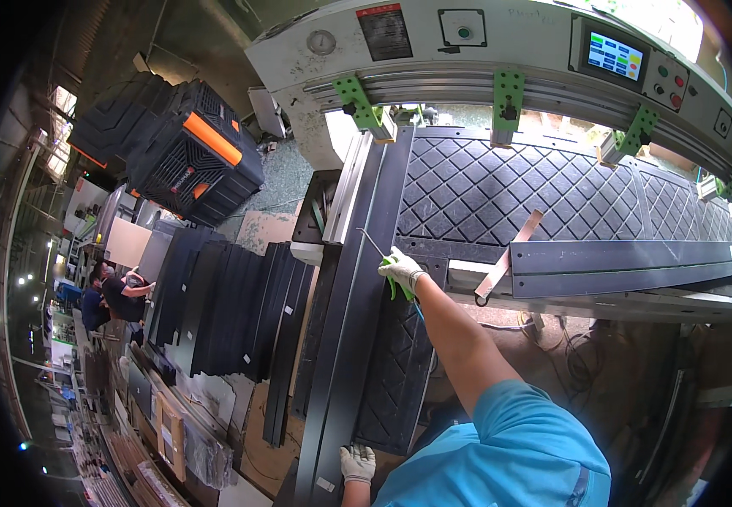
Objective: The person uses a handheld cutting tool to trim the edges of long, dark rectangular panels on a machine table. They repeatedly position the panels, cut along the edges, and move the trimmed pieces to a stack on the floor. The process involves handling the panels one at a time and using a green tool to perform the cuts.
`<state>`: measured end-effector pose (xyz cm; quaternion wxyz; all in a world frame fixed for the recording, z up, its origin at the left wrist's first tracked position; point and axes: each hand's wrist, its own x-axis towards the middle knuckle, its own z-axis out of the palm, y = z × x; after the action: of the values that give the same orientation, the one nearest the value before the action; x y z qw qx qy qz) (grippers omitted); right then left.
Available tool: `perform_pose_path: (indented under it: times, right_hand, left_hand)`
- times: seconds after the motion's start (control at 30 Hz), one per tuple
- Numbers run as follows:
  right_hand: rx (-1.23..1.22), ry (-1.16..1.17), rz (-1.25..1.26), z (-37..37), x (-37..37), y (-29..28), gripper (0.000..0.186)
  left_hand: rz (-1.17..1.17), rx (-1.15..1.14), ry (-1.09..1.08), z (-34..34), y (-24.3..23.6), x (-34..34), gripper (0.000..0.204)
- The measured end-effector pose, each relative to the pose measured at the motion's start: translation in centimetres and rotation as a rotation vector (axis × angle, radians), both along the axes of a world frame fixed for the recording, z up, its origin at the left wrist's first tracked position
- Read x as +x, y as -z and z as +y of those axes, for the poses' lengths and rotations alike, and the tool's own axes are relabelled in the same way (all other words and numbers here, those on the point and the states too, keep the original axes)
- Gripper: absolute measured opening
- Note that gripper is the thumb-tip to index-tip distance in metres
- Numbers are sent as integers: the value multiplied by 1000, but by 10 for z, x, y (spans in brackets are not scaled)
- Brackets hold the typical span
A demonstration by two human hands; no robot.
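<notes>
"Along the left side of the black patterned bench [509,194], what do you see?"

"A long dark panel [353,329]. It lies to the left of both hands."

"And its long axis?"

"It runs away from the body — from the lower edge of the view up toward the white machine [501,38], with the far end leaning a little to the right."

"How are the 2 hands?"

"The right hand [403,270] is closed around a green air gun [394,287], whose thin nozzle [372,242] points left, over the panel. The left hand [357,465] is by the panel's near part, fingers curled — I cannot tell if they grip or only rest."

"Which hand is nearer to the panel?"

"The left, I judge; it seems to touch the right edge."
</notes>
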<state>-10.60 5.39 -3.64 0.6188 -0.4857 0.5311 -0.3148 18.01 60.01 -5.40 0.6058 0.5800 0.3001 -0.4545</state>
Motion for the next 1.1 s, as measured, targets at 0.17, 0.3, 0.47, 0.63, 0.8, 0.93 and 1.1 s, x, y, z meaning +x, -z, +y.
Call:
perform_pose_path:
  times: [0.17,0.3,0.47,0.63,0.8,0.93,1.1]
  right_hand:
    - [27,27,-57,0,-1,-4,41]
    - [75,60,-134,-4,-3,3,37]
    - [77,32,-100,-5,0,2,35]
    - [22,13,-27,-15,-3,7,38]
    - [68,33,-46,-10,-3,1,46]
    - [74,33,-43,-7,-3,-1,47]
    - [52,64,-50,-6,1,-5,49]
  left_hand:
    - [-2,18,1,-3,-2,-1,51]
    - [-12,48,1,-9,-4,-2,49]
    - [-22,61,-1,-7,-4,-5,51]
    - [-24,80,4,-16,-7,-6,49]
    - [-24,104,-14,-14,-7,-9,48]
    - [-48,134,-49,-12,-4,-11,50]
    - [-81,126,-42,-16,-3,-6,54]
